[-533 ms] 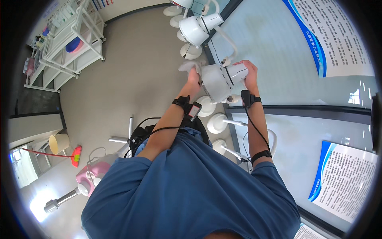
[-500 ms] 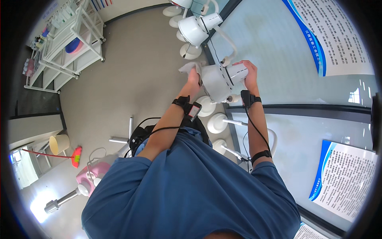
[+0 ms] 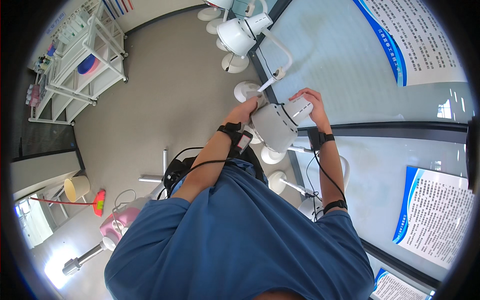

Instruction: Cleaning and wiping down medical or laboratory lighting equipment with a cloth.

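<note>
A white lamp head with dark slots and a tapering rear end hangs in front of me, its wide rim toward the left. Against that rim presses my left hand, closed, with a bit of pale cloth showing beyond the fingers. Most of the cloth is hidden by the hand and the lamp. My right hand is wrapped round the narrow rear end of the lamp head. Both wrists carry black straps with small devices.
Another white lamp stands farther along the glass wall, among several round white bases. Posters are fixed to the glass. A white trolley is at the far left, with a red broom and yellow bin nearer.
The lamp head has tilted and shifted slightly nearer, with both hands on it. The cloth, spread beyond my left hand before, is now mostly out of sight at the rim.
</note>
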Available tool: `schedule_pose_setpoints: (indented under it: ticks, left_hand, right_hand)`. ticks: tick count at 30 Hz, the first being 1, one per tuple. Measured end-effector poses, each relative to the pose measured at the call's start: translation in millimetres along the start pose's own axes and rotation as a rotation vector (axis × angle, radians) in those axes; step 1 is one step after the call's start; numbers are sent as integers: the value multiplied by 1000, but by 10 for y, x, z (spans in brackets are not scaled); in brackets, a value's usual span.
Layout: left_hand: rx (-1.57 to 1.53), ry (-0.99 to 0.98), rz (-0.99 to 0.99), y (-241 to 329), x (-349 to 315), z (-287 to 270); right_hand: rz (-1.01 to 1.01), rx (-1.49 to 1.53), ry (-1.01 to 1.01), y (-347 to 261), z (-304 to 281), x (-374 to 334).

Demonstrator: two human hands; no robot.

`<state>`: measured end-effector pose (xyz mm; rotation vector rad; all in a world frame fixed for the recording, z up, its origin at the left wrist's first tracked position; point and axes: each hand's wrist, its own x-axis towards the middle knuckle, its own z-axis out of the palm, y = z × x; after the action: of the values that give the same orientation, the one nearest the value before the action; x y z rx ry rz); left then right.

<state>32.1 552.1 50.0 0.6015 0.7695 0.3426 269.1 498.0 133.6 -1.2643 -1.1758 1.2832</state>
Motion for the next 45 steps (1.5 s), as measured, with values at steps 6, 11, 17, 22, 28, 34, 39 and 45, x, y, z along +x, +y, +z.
schedule_pose_setpoints:
  ticks: [6, 11, 17, 22, 28, 34, 39, 45]
  left_hand:
    - [633, -47, 182, -522, 387, -184]
    - [69, -179, 199, -1223, 1351, -745]
    - [-347, -58, -237, -661, 672, 72]
    - [-94, -4, 207, -1271, 1456, -751]
    - [-449, -174, -25, -493, 714, -204]
    - [-559, -195, 54, -112, 546, -149]
    - [-49, -89, 374, -288, 988, -578]
    - [-189, -510, 173, 413, 54, 39]
  right_hand:
    - [103, -3, -67, -45, -26, -384]
    - [113, -12, -143, -168, 125, -498]
    - [264, 26, -110, -13, -239, -1080]
    - [316, -20, -214, -241, -109, -983]
    - [387, -35, -166, -177, -264, -1141]
    - [470, -65, -259, -223, -190, -810]
    - [553, -132, -466, -448, 32, -429]
    - [529, -393, -448, -405, 136, 69]
